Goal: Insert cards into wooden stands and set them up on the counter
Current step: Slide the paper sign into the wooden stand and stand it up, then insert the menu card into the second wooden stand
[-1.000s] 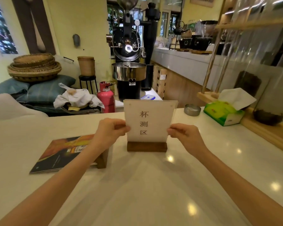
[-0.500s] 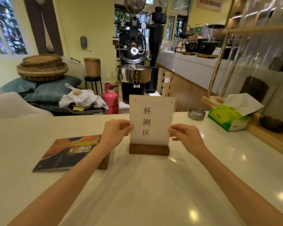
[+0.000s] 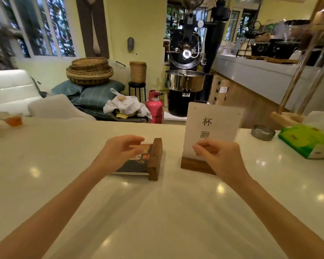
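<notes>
A white card (image 3: 213, 124) with dark characters stands upright in a wooden stand (image 3: 193, 165) on the pale counter (image 3: 157, 212). My right hand (image 3: 219, 157) is just in front of the card's lower part with its fingers loosely curled, holding nothing. Left of it, a second wooden stand (image 3: 155, 157) lies on the counter with a dark printed card (image 3: 137, 165) flat against its left side. My left hand (image 3: 120, 150) hovers open over that dark card and hides most of it.
A green tissue box (image 3: 305, 141) and a small metal dish (image 3: 263, 132) sit on the counter to the right, near a wooden rack base (image 3: 286, 116). A small cup of orange liquid (image 3: 14, 120) stands at the far left. A pink gas cylinder (image 3: 154, 107) stands beyond the counter.
Both hands have let go of the white card's edges. My left hand has moved left over the dark card, and my view has swung left.
</notes>
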`<state>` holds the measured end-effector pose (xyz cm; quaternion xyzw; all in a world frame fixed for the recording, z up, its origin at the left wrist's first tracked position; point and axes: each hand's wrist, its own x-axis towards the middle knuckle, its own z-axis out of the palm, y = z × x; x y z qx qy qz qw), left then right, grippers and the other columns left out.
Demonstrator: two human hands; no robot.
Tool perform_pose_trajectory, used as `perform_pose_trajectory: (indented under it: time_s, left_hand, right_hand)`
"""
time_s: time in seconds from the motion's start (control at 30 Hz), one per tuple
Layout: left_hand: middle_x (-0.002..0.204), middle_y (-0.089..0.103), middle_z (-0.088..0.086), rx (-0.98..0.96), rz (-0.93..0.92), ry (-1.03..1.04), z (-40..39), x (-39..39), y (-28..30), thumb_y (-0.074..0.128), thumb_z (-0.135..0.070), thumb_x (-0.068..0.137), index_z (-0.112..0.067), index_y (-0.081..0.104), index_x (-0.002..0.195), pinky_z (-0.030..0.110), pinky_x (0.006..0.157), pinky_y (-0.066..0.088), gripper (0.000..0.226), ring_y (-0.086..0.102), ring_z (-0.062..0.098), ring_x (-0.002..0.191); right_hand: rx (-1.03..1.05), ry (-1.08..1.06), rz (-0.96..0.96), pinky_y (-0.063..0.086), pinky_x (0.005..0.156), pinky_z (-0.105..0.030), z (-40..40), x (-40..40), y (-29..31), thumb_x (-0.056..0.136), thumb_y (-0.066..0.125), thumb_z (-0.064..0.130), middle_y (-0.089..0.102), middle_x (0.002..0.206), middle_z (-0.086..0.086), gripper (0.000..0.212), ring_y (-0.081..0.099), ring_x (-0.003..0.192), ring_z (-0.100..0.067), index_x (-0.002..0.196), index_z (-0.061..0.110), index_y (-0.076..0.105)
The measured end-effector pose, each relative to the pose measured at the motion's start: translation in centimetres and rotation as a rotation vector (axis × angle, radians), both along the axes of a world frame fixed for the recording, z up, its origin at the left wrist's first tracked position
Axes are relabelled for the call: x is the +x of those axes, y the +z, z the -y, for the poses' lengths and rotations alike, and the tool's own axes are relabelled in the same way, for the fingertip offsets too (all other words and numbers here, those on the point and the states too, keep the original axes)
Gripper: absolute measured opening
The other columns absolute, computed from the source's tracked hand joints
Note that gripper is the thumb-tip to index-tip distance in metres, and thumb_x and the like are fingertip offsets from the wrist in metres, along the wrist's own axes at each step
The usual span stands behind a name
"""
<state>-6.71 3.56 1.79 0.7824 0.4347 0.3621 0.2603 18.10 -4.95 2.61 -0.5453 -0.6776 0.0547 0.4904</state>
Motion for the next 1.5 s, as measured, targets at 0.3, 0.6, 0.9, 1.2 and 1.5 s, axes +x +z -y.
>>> perform_pose_trajectory:
  time_s: [0.3,0.6,0.9,1.2,1.5]
  left_hand:
    - [0.061,0.072,0.007,-0.394,0.242,0.295,2.4,-5.6,-3.0,0.066,-0.011,0.076,0.001,0.068,0.084,0.013,0.048,0.051,0.015,0.067,0.018,0.055]
    - [0.073,0.07,0.03,-1.256,0.971,0.233,3.3,-4.3,-4.0,0.062,-0.001,0.074,0.014,0.054,0.09,0.031,0.047,0.058,0.023,0.07,0.033,0.067]
    - [0.1,0.062,0.029,-1.143,1.148,0.385,1.7,-2.3,-3.8,0.052,0.01,0.079,0.002,0.049,0.104,0.043,0.074,0.052,0.027,0.063,0.035,0.086]
    - [0.082,0.064,0.022,-0.891,1.016,0.49,1.2,-2.0,-3.5,0.056,0.006,0.079,0.008,0.056,0.092,0.031,0.058,0.059,0.014,0.064,0.027,0.072]
    - [0.076,0.065,-0.003,-0.277,0.696,0.602,0.5,-3.0,-0.7,0.059,-0.008,0.081,-0.011,0.065,0.085,0.018,0.055,0.053,0.007,0.064,0.011,0.072]
  right_hand:
    - [-0.509,0.384,0.055,0.052,0.062,-0.012,-11.3,-8.2,2.2,0.084,0.058,0.016,0.069,0.085,0.0,0.014,0.065,0.077,-0.005,0.095,0.015,0.066]
    - [-0.89,0.341,0.347,0.055,0.064,-0.027,-21.5,-11.5,0.6,0.085,0.056,0.011,0.069,0.095,-0.016,0.018,0.067,0.077,-0.02,0.098,0.002,0.063]
    - [-0.989,0.346,0.387,0.052,0.061,-0.025,-22.7,-12.2,-1.0,0.078,0.066,0.018,0.065,0.097,-0.01,0.026,0.061,0.088,-0.022,0.1,0.005,0.065]
    - [-0.865,0.36,0.249,0.046,0.049,-0.018,-22.7,-11.4,-0.6,0.079,0.066,0.018,0.063,0.079,0.002,0.018,0.059,0.073,-0.011,0.095,0.009,0.067]
    - [-0.632,0.363,-0.256,0.047,0.04,-0.012,-20.2,-10.3,0.9,0.078,0.065,0.012,0.065,0.076,-0.002,0.007,0.063,0.068,-0.012,0.084,0.01,0.067]
